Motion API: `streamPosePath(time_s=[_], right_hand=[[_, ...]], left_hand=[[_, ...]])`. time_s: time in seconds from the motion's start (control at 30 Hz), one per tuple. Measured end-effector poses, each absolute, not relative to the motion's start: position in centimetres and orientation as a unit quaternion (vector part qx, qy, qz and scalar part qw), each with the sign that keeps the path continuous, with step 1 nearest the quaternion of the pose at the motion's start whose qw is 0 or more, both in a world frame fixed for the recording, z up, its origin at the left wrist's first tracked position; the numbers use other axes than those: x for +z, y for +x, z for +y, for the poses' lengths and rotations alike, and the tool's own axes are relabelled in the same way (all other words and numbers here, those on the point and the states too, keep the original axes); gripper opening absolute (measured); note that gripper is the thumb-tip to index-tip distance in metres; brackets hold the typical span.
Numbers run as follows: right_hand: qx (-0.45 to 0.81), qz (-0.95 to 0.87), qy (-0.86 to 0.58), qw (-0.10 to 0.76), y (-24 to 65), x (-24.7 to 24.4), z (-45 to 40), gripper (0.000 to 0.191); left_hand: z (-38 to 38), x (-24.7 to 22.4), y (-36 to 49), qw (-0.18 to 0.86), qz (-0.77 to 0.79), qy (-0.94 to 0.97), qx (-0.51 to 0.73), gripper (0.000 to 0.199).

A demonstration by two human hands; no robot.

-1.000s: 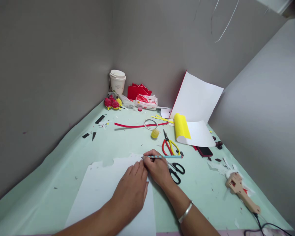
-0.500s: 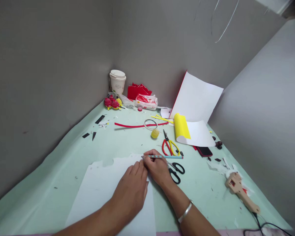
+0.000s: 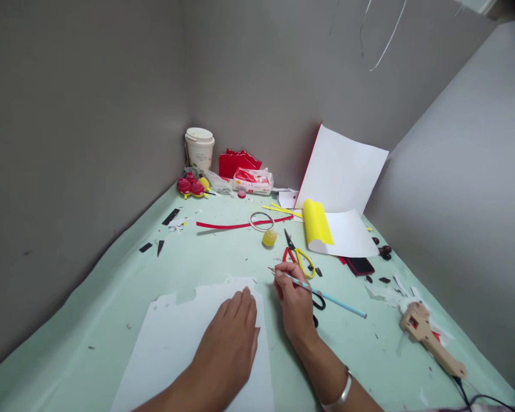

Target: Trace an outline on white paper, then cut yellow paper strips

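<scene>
My left hand (image 3: 232,332) lies flat on a white sheet of paper (image 3: 171,332), fingers stretched toward its uneven far edge. Just right of the sheet, my right hand (image 3: 295,300) pinches a light blue pencil (image 3: 337,300) near its point. The tip points left and is off the paper, while the blunt end slants down to the right. Black-handled scissors (image 3: 320,302) lie partly hidden behind that hand. Beyond it is a pair of scissors with red and yellow handles (image 3: 304,263).
A glue gun (image 3: 431,340) with a cord lies at the right. Farther back are a yellow paper roll (image 3: 317,223), a yellow ball-like piece (image 3: 269,238), a ring (image 3: 261,222) on a red strip (image 3: 223,226), a phone (image 3: 359,266) and a lidded cup (image 3: 199,149).
My right hand has moved right, away from the sheet and my left hand, carrying the pencil, which now tilts more. My left hand remains on the paper. The view has shifted slightly.
</scene>
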State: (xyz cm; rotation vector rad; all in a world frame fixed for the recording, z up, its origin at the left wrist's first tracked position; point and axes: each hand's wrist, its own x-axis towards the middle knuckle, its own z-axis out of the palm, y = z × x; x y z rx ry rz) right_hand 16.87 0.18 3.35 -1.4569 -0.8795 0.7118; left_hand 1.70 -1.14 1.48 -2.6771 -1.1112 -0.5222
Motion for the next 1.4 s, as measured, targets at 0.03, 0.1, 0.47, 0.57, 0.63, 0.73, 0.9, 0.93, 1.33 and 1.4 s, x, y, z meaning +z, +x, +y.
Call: streamPosePath(time_s=[0.03, 0.1, 0.47, 0.57, 0.63, 0.73, 0.9, 0.93, 1.33, 1.4], right_hand=[[0.326, -0.375, -0.633, 0.594, 16.9, 3.4, 0.3, 0.017], [0.362, -0.378, -0.633, 0.571, 16.8, 3.4, 0.4, 0.020], [0.210, -0.550, -0.665, 0.459, 16.0, 4.4, -0.1, 0.028], [0.187, -0.539, -0.665, 0.482, 16.1, 4.0, 0.1, 0.027], [0.187, -0.529, -0.667, 0.489, 16.1, 3.8, 0.2, 0.026], [0.192, -0.525, -0.672, 0.486, 16.0, 3.8, 0.3, 0.026], [0.226, -0.514, -0.671, 0.484, 15.9, 4.7, 0.1, 0.036], [0.234, -0.508, -0.671, 0.486, 15.9, 4.9, 0.0, 0.040], [0.250, -0.450, -0.677, 0.527, 15.7, 4.7, 0.5, 0.014], [0.248, -0.467, -0.668, 0.524, 15.8, 4.4, 0.6, 0.013]], left_hand=[[-1.1, 1.5, 1.7, 0.099, -0.375, -0.904, -0.178, 0.043], [-1.1, 1.4, 1.7, 0.104, -0.373, -0.904, -0.183, 0.042], [-1.1, 1.1, 1.8, 0.163, -0.347, -0.898, -0.216, 0.044], [-1.1, 1.2, 1.8, 0.173, -0.337, -0.903, -0.204, 0.045], [-1.1, 1.3, 1.9, 0.178, -0.334, -0.904, -0.196, 0.046], [-1.1, 1.4, 1.9, 0.187, -0.330, -0.907, -0.186, 0.047], [-1.1, 1.3, 2.0, 0.190, -0.331, -0.910, -0.163, 0.046], [-1.1, 1.3, 2.0, 0.190, -0.329, -0.911, -0.159, 0.046], [-1.2, 1.8, 1.9, 0.136, -0.350, -0.917, -0.132, 0.046], [-1.2, 1.5, 2.0, 0.125, -0.356, -0.916, -0.139, 0.046]])
